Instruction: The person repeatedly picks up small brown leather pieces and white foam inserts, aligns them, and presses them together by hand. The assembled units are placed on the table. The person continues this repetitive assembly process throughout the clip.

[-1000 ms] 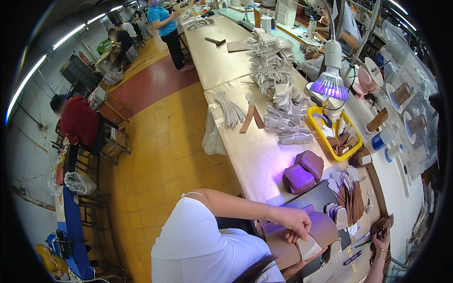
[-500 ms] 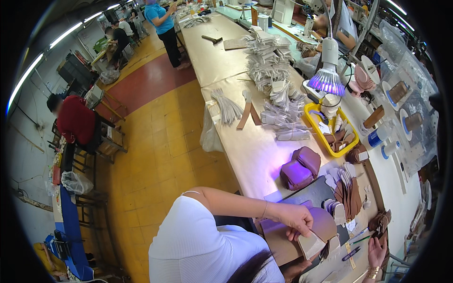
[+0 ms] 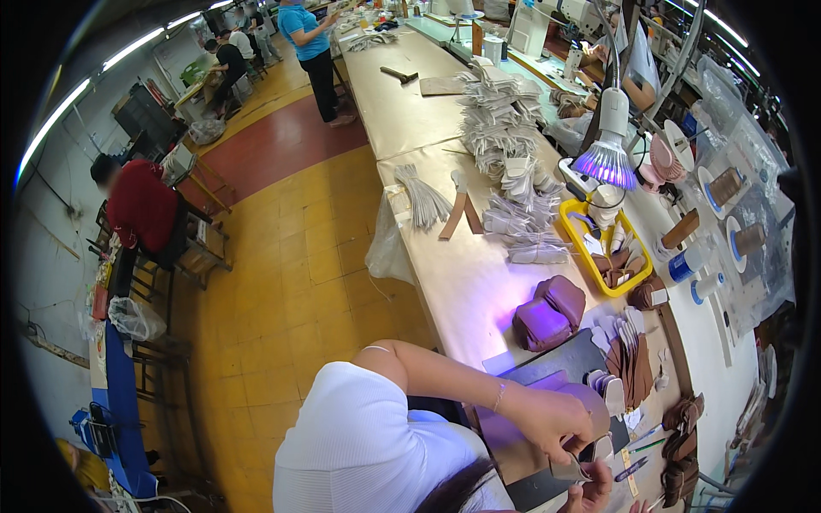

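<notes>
My left hand (image 3: 556,426), a thin bracelet at the wrist, pinches a small tan leather-like piece (image 3: 566,468) with a pale lining. Closed at the edge of the same piece are the fingers of my right hand (image 3: 592,493), partly cut off by the lower edge. Beneath my left forearm lies a larger brown panel (image 3: 523,438), on a dark mat (image 3: 575,352). Beside the panel rest small pale-faced brown pieces (image 3: 609,389) and a fan of brown strips (image 3: 630,372). A dark pen (image 3: 631,468) lies right of my hands.
Brown bundles (image 3: 549,315) sit under purple light from a hanging lamp (image 3: 609,154). Beyond stand a yellow tray (image 3: 609,287) and heaped pale strips (image 3: 505,128). Thread spools (image 3: 725,186) line the right. Fingertips of another person (image 3: 640,506) show at the lower edge.
My hands have moved right and nearer with the small piece, off the brown panel. My right hand shows more clearly. Another person's braceleted hand has drawn back toward the lower edge.
</notes>
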Action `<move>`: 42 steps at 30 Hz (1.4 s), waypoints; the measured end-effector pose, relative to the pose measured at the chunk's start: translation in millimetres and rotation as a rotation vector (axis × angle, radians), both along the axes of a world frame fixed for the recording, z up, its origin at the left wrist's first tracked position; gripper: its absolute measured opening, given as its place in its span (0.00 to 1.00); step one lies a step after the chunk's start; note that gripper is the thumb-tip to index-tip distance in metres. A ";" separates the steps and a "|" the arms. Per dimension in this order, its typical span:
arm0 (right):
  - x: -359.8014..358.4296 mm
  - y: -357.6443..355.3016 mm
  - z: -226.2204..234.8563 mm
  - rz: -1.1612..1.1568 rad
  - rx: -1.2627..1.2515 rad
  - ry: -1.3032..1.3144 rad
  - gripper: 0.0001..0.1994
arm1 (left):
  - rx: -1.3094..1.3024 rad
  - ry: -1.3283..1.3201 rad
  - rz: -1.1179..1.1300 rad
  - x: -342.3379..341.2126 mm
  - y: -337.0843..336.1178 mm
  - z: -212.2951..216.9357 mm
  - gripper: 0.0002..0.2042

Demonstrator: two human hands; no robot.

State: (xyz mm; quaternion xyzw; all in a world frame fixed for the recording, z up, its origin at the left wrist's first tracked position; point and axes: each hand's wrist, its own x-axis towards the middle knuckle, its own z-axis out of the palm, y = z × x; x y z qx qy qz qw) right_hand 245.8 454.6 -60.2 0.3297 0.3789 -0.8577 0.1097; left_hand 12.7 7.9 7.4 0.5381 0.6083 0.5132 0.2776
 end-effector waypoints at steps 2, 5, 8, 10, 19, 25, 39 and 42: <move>-36.5 -149.1 -9.2 0.190 0.535 0.293 0.15 | 0.012 0.019 -0.029 -1.5 2.9 -0.6 0.11; -58.8 -229.2 9.8 0.260 1.001 0.655 0.11 | -0.022 -0.033 -0.047 -0.9 1.6 1.9 0.12; -65.8 -263.2 43.4 0.179 1.051 0.699 0.07 | -0.028 -0.015 -0.021 1.6 0.0 7.8 0.13; -66.2 -270.1 55.4 0.121 1.045 0.685 0.05 | -0.012 0.013 -0.002 3.1 -0.1 10.6 0.13; -64.3 -269.0 43.0 0.084 0.956 0.739 0.05 | 0.090 -0.070 0.001 10.9 3.1 3.7 0.10; -65.4 -265.5 40.6 0.098 0.900 0.837 0.07 | 0.128 -0.130 -0.045 9.1 4.6 1.9 0.11; -62.3 -266.2 33.7 -0.001 0.774 0.824 0.08 | 0.104 -0.707 -0.090 13.5 12.5 -21.5 0.13; -64.0 -232.6 -12.8 0.067 0.856 0.985 0.10 | 0.084 -0.781 -0.094 13.4 12.8 -17.0 0.12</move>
